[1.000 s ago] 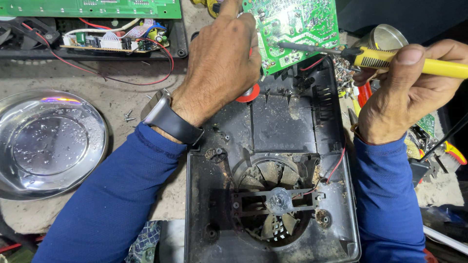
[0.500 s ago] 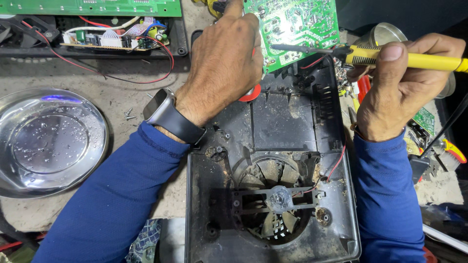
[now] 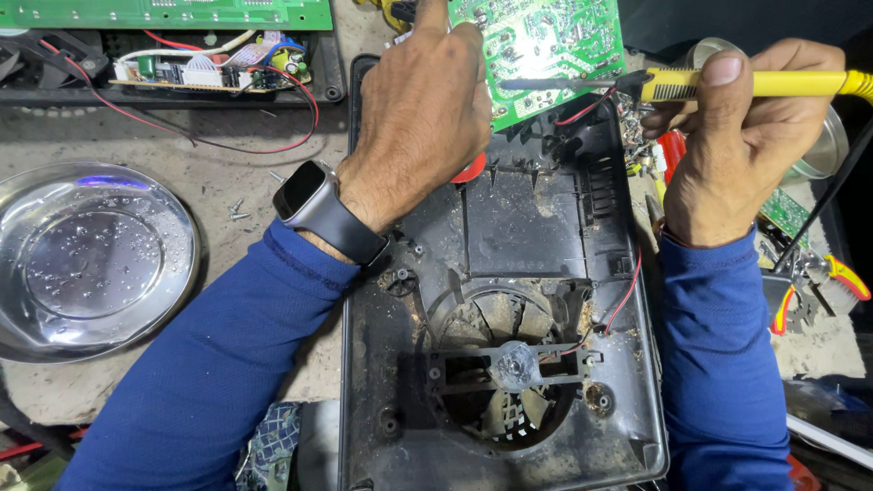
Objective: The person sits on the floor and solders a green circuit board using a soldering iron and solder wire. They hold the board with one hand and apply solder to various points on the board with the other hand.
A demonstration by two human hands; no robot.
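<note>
Soldering iron (image 3: pixel 727 85) in right hand (image 3: pixel 737 145) touches circuit board (image 3: pixel 555 41) beside left hand (image 3: pixel 423 114).

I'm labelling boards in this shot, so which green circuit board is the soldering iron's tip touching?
The tilted green board over the black casing, steadied by the left hand. The long green board along the top left edge lies apart, untouched.

I see a dusty grey workbench (image 3: pixel 209 173). On it, at the left, lies a round steel dish (image 3: pixel 86 259); a few loose screws (image 3: pixel 238 209) sit just right of it. A black plastic casing (image 3: pixel 500 364) fills the middle, pliers (image 3: pixel 814 291) rest at the right.
</note>
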